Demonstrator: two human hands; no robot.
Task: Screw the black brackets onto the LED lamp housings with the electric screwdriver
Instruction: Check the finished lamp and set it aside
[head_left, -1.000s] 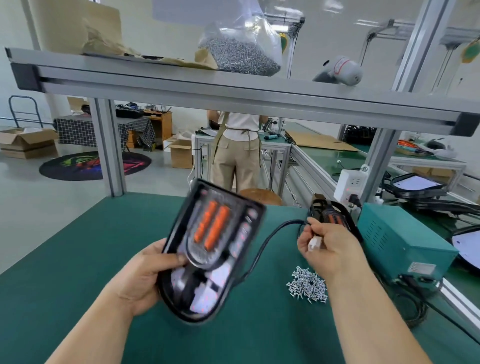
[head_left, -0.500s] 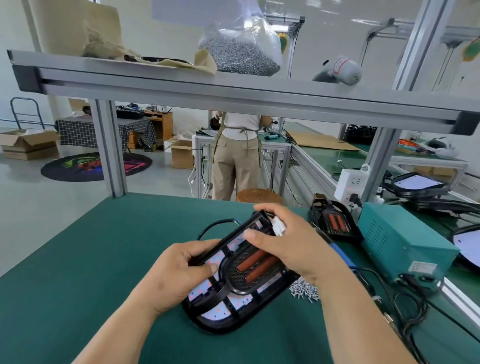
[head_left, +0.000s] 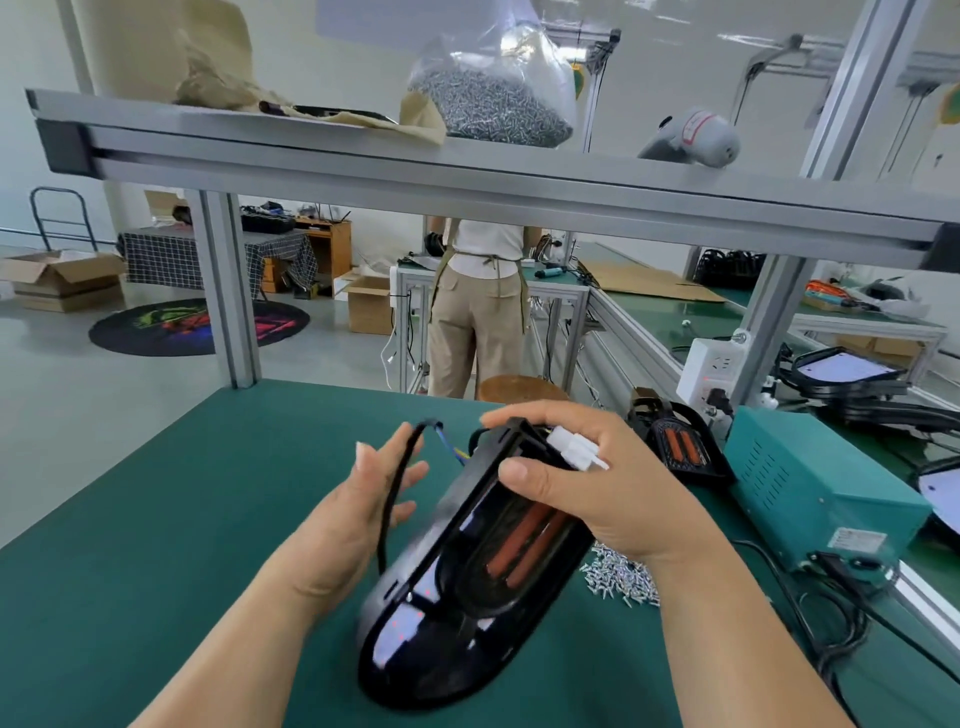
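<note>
Moved since half a second ago: lamp housing (head_left: 467, 597) turned from lying across the bench to tipped up on its long edge, pointing away; left hand (head_left: 353, 514) has let go of the rim
Head view, lamp housing: over the green mat (head_left: 156, 519) in front of the person, glossy near end low, far end raised, orange strips (head_left: 524, 540) facing up and right; judged to be mid-turn to bring a fixing face up
Right hand (head_left: 597, 488): grips the far end, thumb on the inner face, fingers curled over the top edge; it carries the tilt alone
White connector (head_left: 574, 449): lies against the right fingers, likely kept there so it stays off the work
Left hand: fingers spread and holding nothing, just beside the housing's left edge, placed to steady or receive it
Cable (head_left: 390, 493): black, loops from the far end across the left palm
Bracket: cannot be told from the housing's own black parts
Loose screws (head_left: 618, 574): heap on the mat beneath the right wrist, within easy reach
Second housing (head_left: 680, 447): waits against the teal power box (head_left: 821, 499)
Electric screwdriver: not seen; perhaps behind the right arm
Bag of screws (head_left: 488, 98): stock on the upper shelf
Stage: positioning only, no screw driven yet
</note>
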